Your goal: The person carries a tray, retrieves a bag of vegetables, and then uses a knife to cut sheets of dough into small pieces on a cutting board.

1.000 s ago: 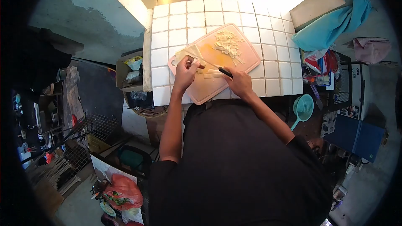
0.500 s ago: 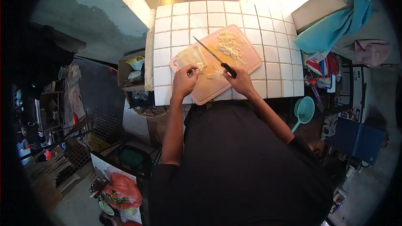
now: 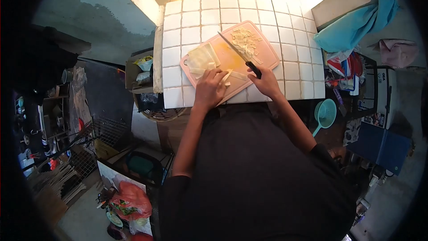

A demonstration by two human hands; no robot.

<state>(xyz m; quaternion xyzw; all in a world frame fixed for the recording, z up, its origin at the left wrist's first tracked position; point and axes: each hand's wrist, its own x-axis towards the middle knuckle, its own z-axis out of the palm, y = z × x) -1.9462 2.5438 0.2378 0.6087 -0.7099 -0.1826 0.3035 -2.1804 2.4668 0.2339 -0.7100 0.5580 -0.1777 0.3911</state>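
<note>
Black shirt (image 3: 263, 165) nearest, forearms reaching out to the board. Right hand (image 3: 268, 83) grips the knife (image 3: 240, 54) by its black handle; blade points away, beside the shredded pile, can't tell if it touches the board. Left hand (image 3: 210, 90) palm down, fingers bent over loose pale strips (image 3: 239, 75); can't tell whether it pinches one or only presses.

Pale sheets (image 3: 203, 56) lie stacked at the left end of the pink cutting board (image 3: 267, 57), just past the left fingers. Shredded pile (image 3: 245, 40) sits at the far right end. Board lies askew on the white tiled counter (image 3: 292, 62).

Step in hand looks like handling strips between cuts, blade off them. Next cut would call for strips lined up flat, fingertips tucked back, blade brought over to them.

Writing: white appliance (image 3: 382, 78) at far right appears to read "GEA", turned sideways. Blue case (image 3: 379, 147) below has a small round mark, too small to read. No lettering legible on knife or board.
</note>
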